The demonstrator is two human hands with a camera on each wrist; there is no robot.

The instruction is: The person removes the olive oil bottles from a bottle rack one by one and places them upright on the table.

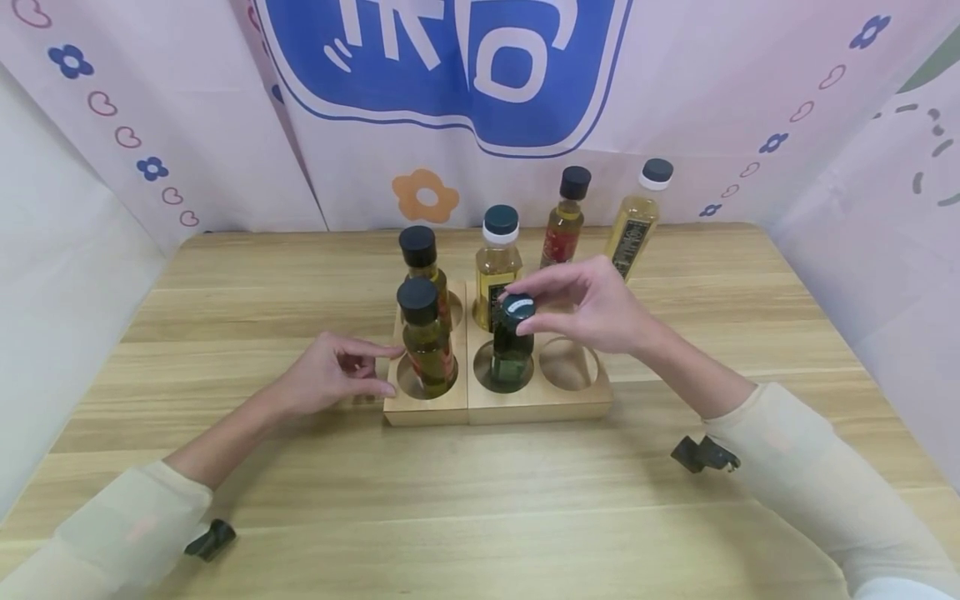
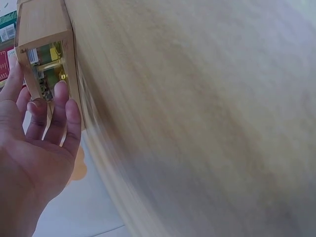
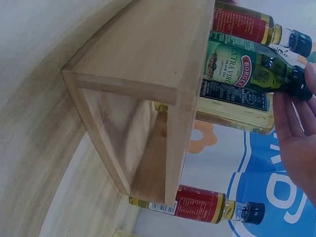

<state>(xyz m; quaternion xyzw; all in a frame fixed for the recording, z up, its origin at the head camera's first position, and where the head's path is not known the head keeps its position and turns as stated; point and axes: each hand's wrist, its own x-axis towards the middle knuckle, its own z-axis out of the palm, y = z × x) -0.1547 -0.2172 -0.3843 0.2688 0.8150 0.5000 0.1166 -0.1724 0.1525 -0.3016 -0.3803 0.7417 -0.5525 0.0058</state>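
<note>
A dark green olive oil bottle (image 1: 513,346) stands in the front middle hole of the wooden bottle rack (image 1: 536,410). My right hand (image 1: 600,307) pinches its dark cap between thumb and fingers; the right wrist view shows the green label of this olive oil bottle (image 3: 247,66). At the rack's left end, my left hand (image 1: 322,375) rests its fingertips against the edge, fingers spread and loosely bent. Close beside those fingers, a black-capped oil bottle (image 1: 429,346) sits in the front left hole, with another black-capped bottle (image 1: 422,250) behind it.
A pale yellow oil bottle (image 1: 498,262) occupies the rack's back middle hole. The front right hole (image 1: 568,364) holds nothing. Behind the rack stand a red-labelled bottle (image 1: 562,229) and another pale yellow bottle (image 1: 636,221). A printed cloth (image 1: 360,150) hangs behind the table (image 1: 420,517).
</note>
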